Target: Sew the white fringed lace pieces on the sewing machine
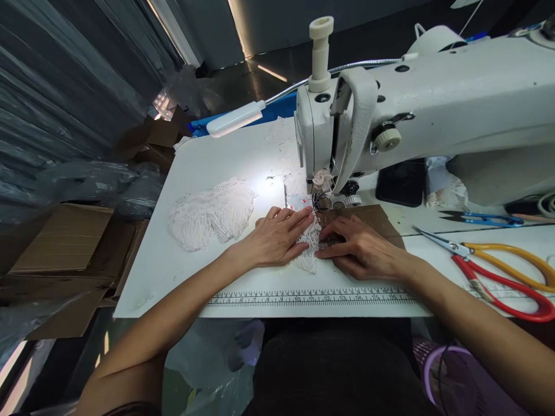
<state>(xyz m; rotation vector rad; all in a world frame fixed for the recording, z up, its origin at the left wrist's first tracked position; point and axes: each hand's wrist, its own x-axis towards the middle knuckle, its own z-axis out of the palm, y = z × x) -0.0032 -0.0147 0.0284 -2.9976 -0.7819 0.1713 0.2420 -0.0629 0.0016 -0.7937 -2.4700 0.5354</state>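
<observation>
A narrow piece of white lace point(309, 249) lies under the needle area of a white sewing machine point(318, 144). My left hand point(281, 234) rests flat on the lace's left side, fingers stretched out, their tips close to the presser foot point(319, 202). On the other side, my right hand point(362, 245) has its fingers curled, with thumb and forefinger at the lace's right edge. Beneath that hand is a brown board point(381, 219). Another gathered white lace piece point(210, 214) lies apart on the table to the left.
Scissors with red and yellow handles point(472, 249), blue-handled thread snips point(485, 218) and a black phone point(401, 182) lie at right. A ruler strip point(312, 298) runs along the table's front. A lamp point(236, 118) hangs behind. Cardboard boxes point(65, 237) stand left; a purple basket point(433, 361) is below.
</observation>
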